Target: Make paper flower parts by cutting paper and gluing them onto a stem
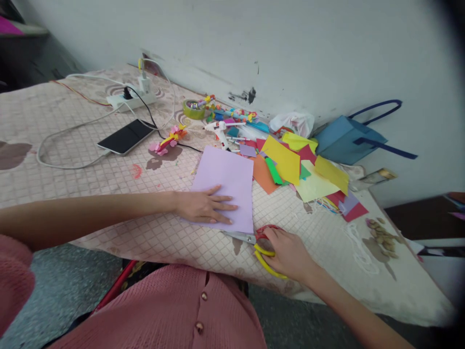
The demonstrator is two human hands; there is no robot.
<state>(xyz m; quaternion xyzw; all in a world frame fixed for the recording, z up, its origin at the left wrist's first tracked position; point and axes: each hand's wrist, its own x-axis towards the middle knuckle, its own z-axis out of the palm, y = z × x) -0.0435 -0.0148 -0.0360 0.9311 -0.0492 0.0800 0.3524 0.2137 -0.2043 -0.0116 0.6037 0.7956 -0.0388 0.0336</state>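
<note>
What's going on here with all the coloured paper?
A person sits at a table covered with craft things. Their left hand lies flat on a lilac sheet, holding it down. Their right hand grips the red and yellow handles of the scissors, which lie on the table at the sheet's near corner. Farther back are coloured paper scraps, a glue gun and a phone.

Phone (126, 136) lies dark by the power strip (131, 100); glue gun (219, 130) rests beside coloured scraps (290, 165), blue bag (343, 140) behind.
</note>
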